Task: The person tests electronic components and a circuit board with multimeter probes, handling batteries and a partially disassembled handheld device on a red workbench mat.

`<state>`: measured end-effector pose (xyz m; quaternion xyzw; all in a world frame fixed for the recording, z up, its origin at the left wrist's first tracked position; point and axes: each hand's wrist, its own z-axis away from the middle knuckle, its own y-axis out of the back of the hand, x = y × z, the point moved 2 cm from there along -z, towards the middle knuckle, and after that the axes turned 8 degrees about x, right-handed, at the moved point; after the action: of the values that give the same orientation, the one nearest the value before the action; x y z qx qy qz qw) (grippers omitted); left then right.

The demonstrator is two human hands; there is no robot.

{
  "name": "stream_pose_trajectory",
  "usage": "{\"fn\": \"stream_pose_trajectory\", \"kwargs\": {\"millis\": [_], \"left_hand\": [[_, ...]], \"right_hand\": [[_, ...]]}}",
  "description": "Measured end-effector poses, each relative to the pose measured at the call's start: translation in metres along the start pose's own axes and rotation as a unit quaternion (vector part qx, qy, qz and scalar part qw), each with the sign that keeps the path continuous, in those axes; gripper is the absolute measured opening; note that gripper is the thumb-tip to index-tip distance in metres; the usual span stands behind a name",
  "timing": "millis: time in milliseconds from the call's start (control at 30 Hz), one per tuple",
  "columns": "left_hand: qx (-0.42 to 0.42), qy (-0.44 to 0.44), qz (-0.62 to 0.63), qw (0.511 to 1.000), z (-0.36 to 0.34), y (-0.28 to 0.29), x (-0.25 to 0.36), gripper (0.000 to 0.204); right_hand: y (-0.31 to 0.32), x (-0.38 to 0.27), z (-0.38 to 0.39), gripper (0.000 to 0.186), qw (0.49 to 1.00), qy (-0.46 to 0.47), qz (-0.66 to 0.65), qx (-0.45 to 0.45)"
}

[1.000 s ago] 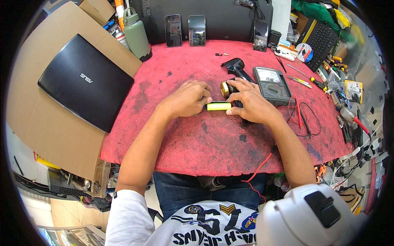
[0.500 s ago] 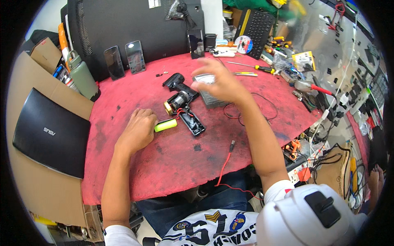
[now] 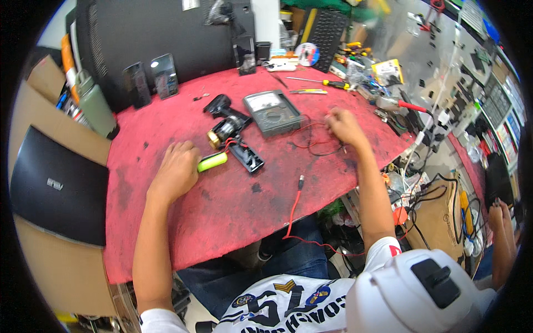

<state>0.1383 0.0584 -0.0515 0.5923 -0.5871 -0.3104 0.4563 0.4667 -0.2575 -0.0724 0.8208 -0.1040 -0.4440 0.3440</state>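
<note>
My left hand [image 3: 175, 169] rests palm down on the red mat [image 3: 222, 208], its fingers loosely bent. Close beside it lies a bright green battery cell [image 3: 212, 161]; whether the hand touches it is hidden. Red wires join the area of the cell to an opened black pistol-shaped tool [image 3: 248, 157] with a bare metal motor [image 3: 226, 130]. To the right of the tool sits a grey analog multimeter [image 3: 272, 115]. My right hand [image 3: 345, 129] is closed, pinching a red test lead [image 3: 312, 125] from the multimeter; a dark lead loops below the hand.
Two phones [image 3: 164, 76] and another phone [image 3: 244, 55] lean at the back against a large black panel [image 3: 161, 33]. A black laptop [image 3: 61, 188] stands left, a green bottle [image 3: 95, 105] behind it. A screwdriver [image 3: 335, 84] lies back right; a red cable [image 3: 293, 213] crosses the front edge.
My right hand has moved right and down from above the multimeter to its leads, uncovering the meter. The view has shifted slightly; my left hand remains beside the battery cell.
</note>
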Motion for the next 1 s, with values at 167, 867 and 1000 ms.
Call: {"fn": "stream_pose_trajectory", "kwargs": {"millis": [167,867,1000], "left_hand": [[0.001,-0.02,0.011,1.0,-0.006,-0.012,-0.008,0.016],[0.09,0.197,0.576,0.788,-0.017,0.025,0.006,0.03],[0.19,0.252,0.603,0.733,-0.015,0.037,-0.01,0.039]], "right_hand": [[0.044,-0.031,-0.016,0.025,0.88,-0.033,-0.461,0.106],[-0.09,-0.235,0.005,0.035,0.679,-0.167,-0.663,-0.268],[-0.025,-0.236,0.0,0.04,0.54,-0.195,-0.817,0.059]]}}
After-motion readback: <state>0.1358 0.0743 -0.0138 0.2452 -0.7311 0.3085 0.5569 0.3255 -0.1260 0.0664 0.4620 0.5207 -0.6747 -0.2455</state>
